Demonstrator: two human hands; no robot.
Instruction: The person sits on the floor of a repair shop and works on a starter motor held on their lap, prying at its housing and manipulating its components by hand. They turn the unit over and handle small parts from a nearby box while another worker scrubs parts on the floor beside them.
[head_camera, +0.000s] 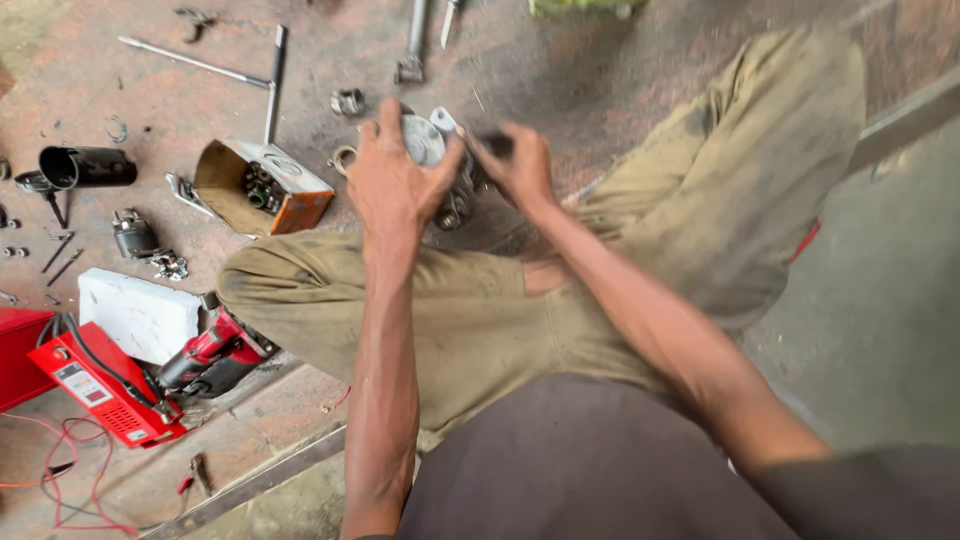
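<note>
The left hand and right hand both grip a grey metal motor part at upper centre of the frame, just beyond the knees. Both hands touch it; its long axis cannot be determined. Left of it, an open orange tin holds small dark metal parts.

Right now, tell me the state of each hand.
Left hand: closed around the round metal motor part, holding it.
Right hand: fingers pinched at the same part's dark side; blurred, so its grip cannot be told.
</note>
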